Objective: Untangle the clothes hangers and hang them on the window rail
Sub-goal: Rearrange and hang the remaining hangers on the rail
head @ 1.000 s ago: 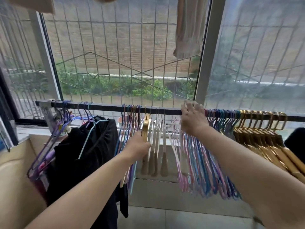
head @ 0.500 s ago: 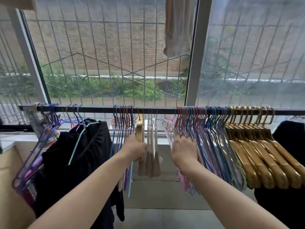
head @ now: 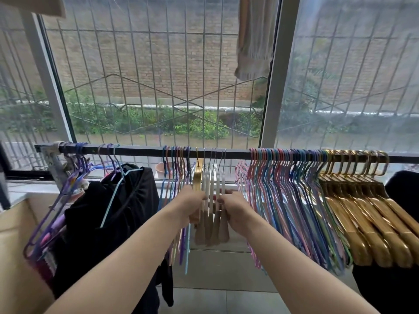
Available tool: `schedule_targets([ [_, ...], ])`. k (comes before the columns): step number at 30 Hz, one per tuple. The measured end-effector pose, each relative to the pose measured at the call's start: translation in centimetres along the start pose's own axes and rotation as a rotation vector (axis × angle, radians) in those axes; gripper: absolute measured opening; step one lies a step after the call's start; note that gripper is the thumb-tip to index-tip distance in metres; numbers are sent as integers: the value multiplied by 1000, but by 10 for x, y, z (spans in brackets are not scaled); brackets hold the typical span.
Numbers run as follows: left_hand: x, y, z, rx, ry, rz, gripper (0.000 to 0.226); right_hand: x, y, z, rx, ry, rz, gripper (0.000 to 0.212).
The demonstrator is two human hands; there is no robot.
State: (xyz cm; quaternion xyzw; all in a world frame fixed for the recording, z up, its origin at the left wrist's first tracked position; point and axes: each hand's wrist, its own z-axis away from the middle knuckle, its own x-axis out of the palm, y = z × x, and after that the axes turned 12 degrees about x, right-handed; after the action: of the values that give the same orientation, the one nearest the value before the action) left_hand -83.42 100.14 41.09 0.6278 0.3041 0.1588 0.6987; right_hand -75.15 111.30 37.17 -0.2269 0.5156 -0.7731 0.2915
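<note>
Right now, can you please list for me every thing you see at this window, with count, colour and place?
window rail: one, black, running across below the window
white-and-brown hangers: about five, middle of the rail, between both hands
single gold hanger: one, just left of those
thin pastel hangers: a large bunch, pink, blue and purple, right of centre; count unclear
small coloured bunch: several, left of centre
gold hangers: about ten, far right
black garment: one, on a light blue hanger, left
purple hangers: a few, tilted, far left
beige cloth: one, hanging above
left hand: grips the gold hanger
right hand: holds the white-and-brown hangers
</note>
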Motion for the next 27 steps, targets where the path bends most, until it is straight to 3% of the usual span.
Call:
schedule_targets([
  [5, -3, -1, 3, -8, -32, 101, 23, -4, 0, -3, -24, 3, 9, 20],
  [11, -10, -4, 12, 125, 93, -88, 10, -14, 6, 3, 8, 107, 161, 13],
  [15, -12, -1, 27, 239, 142, -161, 49, -16, 6, 8, -39, 186, 179, 9],
  [17, -9, -1, 32, 310, 214, -347, 61, -15, 3, 10, -62, 195, 162, 10],
  [19, -3, -1, 39, 432, 326, -491, 52, -14, 3, 13, -67, 185, 140, 10],
  [21, 4, 1, 44, 563, 383, -468, 41, -14, 2, 17, -86, 188, 120, 11],
  [23, 12, 3, 47, 611, 336, -370, 29, -16, 2, 19, -110, 189, 98, 13],
  [27, 27, 8, 58, 396, 96, -151, 21, -25, 1, 37, -128, 171, 57, 17],
])
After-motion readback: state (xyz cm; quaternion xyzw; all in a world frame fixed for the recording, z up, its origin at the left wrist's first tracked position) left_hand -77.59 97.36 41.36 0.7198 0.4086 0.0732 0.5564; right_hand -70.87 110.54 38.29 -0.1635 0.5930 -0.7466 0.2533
